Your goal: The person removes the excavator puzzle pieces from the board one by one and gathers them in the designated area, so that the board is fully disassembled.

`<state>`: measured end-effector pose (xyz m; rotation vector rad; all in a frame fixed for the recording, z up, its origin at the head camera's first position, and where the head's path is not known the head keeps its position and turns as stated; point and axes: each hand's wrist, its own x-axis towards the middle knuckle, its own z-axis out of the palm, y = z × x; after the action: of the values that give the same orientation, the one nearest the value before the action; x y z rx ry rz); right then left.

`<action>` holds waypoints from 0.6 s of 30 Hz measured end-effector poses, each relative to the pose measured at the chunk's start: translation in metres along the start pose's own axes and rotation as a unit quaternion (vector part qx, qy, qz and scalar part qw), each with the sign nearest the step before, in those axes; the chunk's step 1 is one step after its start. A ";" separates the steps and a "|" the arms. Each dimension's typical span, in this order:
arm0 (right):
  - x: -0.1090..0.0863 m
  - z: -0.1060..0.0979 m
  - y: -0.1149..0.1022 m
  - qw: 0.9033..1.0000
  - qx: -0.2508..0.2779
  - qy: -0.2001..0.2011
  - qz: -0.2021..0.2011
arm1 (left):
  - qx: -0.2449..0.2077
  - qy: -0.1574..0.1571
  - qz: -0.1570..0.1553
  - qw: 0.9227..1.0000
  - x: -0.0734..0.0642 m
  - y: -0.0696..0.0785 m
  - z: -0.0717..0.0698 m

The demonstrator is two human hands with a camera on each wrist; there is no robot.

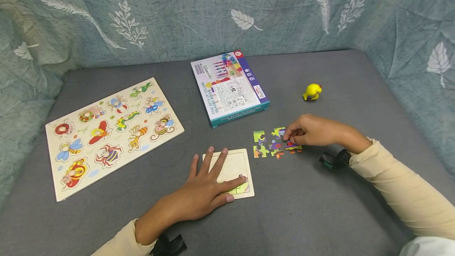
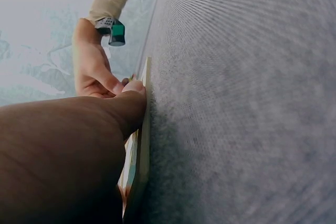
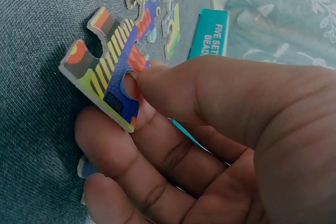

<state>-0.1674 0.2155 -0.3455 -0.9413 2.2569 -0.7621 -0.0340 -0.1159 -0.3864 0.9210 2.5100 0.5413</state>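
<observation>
With fingers spread, my left hand lies flat over a small wooden puzzle tray. Its index finger and thumb rest on the tray's lower part, where green and pink puzzle pieces sit in the frame, partly covered by the hand. In the right wrist view, my right hand pinches a jigsaw piece between thumb and fingers. That piece has yellow-and-black stripes and purple and orange parts, and is tilted above the cloth. Several loose jigsaw pieces lie beside and under the right hand.
Behind the tray lies a boxed toy set with a teal side. A large wooden peg board of insects is at the left. A yellow toy bird stands beyond the right hand. A leaf-patterned curtain hangs behind the grey table.
</observation>
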 end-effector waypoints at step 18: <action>-0.005 -0.004 0.001 0.999 0.004 0.021 0.030 | -0.009 0.011 0.002 1.000 -0.001 -0.001 0.002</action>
<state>-0.1677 0.2207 -0.3416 -0.8563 2.3057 -0.7698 -0.0330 -0.1165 -0.3881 0.9186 2.5193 0.5776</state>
